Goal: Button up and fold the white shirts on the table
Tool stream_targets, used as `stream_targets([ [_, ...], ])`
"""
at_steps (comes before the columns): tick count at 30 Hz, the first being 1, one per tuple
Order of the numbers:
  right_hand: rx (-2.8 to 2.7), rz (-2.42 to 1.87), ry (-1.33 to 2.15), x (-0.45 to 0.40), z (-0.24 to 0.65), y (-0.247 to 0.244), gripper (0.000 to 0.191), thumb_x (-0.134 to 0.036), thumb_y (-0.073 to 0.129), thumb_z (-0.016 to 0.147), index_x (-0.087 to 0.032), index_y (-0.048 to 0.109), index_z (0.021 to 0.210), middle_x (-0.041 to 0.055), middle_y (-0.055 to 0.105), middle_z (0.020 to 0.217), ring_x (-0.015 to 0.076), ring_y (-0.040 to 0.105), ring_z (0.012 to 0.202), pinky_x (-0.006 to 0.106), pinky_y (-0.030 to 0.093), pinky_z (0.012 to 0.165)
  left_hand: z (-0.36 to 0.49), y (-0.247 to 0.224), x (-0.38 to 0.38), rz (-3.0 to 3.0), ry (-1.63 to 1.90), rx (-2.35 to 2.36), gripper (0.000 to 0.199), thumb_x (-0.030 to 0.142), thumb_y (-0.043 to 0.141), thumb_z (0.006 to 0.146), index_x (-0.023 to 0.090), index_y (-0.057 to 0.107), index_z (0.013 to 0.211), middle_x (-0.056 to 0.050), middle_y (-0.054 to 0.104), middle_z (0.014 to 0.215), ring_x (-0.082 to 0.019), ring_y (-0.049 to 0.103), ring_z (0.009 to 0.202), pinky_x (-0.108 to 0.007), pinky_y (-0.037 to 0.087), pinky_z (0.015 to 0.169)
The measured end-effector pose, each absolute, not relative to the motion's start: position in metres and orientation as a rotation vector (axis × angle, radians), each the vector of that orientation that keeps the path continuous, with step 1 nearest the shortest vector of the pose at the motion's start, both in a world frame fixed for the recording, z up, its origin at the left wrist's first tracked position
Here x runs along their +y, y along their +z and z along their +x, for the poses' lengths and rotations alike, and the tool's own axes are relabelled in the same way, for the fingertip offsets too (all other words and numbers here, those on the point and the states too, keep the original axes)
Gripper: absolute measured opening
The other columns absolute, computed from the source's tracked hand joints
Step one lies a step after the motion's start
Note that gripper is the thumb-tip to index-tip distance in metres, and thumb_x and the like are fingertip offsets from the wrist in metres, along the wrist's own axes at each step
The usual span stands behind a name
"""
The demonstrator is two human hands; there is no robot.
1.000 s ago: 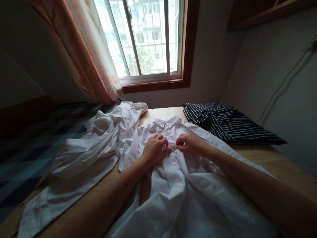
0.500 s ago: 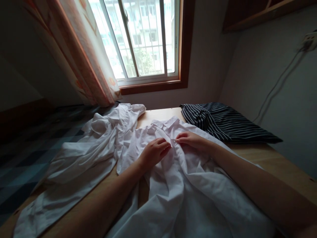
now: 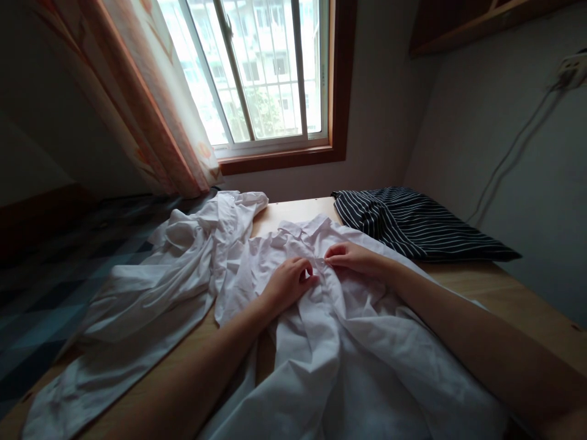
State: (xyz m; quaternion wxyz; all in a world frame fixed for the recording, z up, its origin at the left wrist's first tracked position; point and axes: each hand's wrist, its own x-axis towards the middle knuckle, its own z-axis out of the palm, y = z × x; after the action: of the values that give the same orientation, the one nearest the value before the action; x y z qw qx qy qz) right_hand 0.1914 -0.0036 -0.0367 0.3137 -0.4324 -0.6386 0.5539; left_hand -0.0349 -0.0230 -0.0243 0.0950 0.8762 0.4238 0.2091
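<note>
Head view, left to right. I log a checked bed cover [image 3: 41, 318], dim and cut off by the left edge, then a patterned curtain [image 3: 151, 122] beside the window [image 3: 270, 73]. A crumpled white garment [image 3: 151, 305] lies partly across the wooden worktop [image 3: 481, 281]; its folds hide its full outline. My left forearm [image 3: 206, 354] crosses the lower view. The left hand [image 3: 288, 282] rests at the front of the white shirt [image 3: 312, 342]: fingers curled, a small gap inside the curl. I cannot tell whether the tips grip cloth. The shirt lies on the worktop, collar [image 3: 305, 228] toward the window, lower part cut off by the bottom edge. The right hand [image 3: 351, 258] is just beside the left, fingers together, tips clamped on the shirt front. A black-and-white striped cloth [image 3: 413, 226] lies on the worktop beyond my right forearm [image 3: 458, 318]. Upper right: a shelf [image 3: 458, 36], cut off, its interior too dark to read. A cord [image 3: 504, 162] runs down the wall from a socket [image 3: 571, 70] cropped at the right edge.
</note>
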Motion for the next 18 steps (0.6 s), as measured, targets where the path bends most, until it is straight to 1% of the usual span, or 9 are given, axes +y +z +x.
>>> stream_targets([
  [4, -1.844, -1.179, 1.301, -0.0023, 0.1906, -0.0387, 0.024, -0.040, 0.067, 0.079, -0.016, 0.063, 0.079, -0.0017, 0.061, 0.064, 0.0115, 0.054, 0.055, 0.022, 0.040, 0.050, -0.0346, -0.0247, -0.0240, 2.600, 0.605, 1.232, 0.013, 0.027, 0.070, 0.084, 0.019, 0.064, 0.076, -0.002, 0.063, 0.083, -0.016, 0.059, 0.072, -0.026, 0.048, 0.069],
  [7, -1.939, -1.204, 1.175, -0.0030, 0.1888, -0.0380, 0.020, -0.036, 0.063, 0.081, -0.017, 0.062, 0.077, -0.0015, 0.061, 0.063, 0.0117, 0.054, 0.052, 0.022, 0.040, 0.048, -0.0354, -0.0255, -0.0234, 2.602, 0.616, 1.232, 0.014, 0.028, 0.068, 0.086, 0.019, 0.065, 0.076, -0.002, 0.063, 0.083, -0.016, 0.060, 0.074, -0.027, 0.049, 0.070],
  [9, -1.985, -1.219, 1.098, -0.0040, 0.1873, -0.0367, 0.016, -0.033, 0.061, 0.081, -0.017, 0.063, 0.078, -0.0015, 0.062, 0.063, 0.0116, 0.055, 0.052, 0.022, 0.040, 0.048, -0.0353, -0.0271, -0.0226, 2.596, 0.623, 1.254, 0.013, 0.030, 0.068, 0.086, 0.019, 0.066, 0.078, -0.002, 0.063, 0.082, -0.017, 0.061, 0.075, -0.028, 0.050, 0.071],
  [11, -2.005, -1.235, 1.052, -0.0050, 0.1858, -0.0352, 0.013, -0.028, 0.061, 0.079, -0.016, 0.065, 0.084, -0.0010, 0.064, 0.065, 0.0115, 0.055, 0.052, 0.022, 0.040, 0.049, -0.0346, -0.0293, -0.0218, 2.590, 0.629, 1.278, 0.012, 0.031, 0.068, 0.085, 0.020, 0.067, 0.081, -0.002, 0.064, 0.083, -0.018, 0.062, 0.077, -0.029, 0.051, 0.073],
  [14, -2.015, -1.251, 1.009, -0.0057, 0.1849, -0.0335, 0.018, -0.024, 0.060, 0.076, -0.016, 0.067, 0.091, 0.0000, 0.067, 0.071, 0.0118, 0.056, 0.055, 0.022, 0.041, 0.051, -0.0332, -0.0318, -0.0213, 2.593, 0.645, 1.298, 0.012, 0.032, 0.068, 0.086, 0.020, 0.068, 0.085, -0.003, 0.065, 0.087, -0.019, 0.063, 0.080, -0.030, 0.052, 0.076],
  [18, -2.044, -1.227, 0.984, -0.0046, 0.1866, -0.0312, 0.013, -0.025, 0.058, 0.076, -0.017, 0.065, 0.084, -0.0008, 0.064, 0.069, 0.0123, 0.055, 0.057, 0.023, 0.040, 0.053, -0.0321, -0.0316, -0.0216, 2.588, 0.631, 1.305, 0.012, 0.032, 0.068, 0.087, 0.020, 0.068, 0.084, -0.003, 0.067, 0.089, -0.019, 0.063, 0.080, -0.031, 0.052, 0.078],
])
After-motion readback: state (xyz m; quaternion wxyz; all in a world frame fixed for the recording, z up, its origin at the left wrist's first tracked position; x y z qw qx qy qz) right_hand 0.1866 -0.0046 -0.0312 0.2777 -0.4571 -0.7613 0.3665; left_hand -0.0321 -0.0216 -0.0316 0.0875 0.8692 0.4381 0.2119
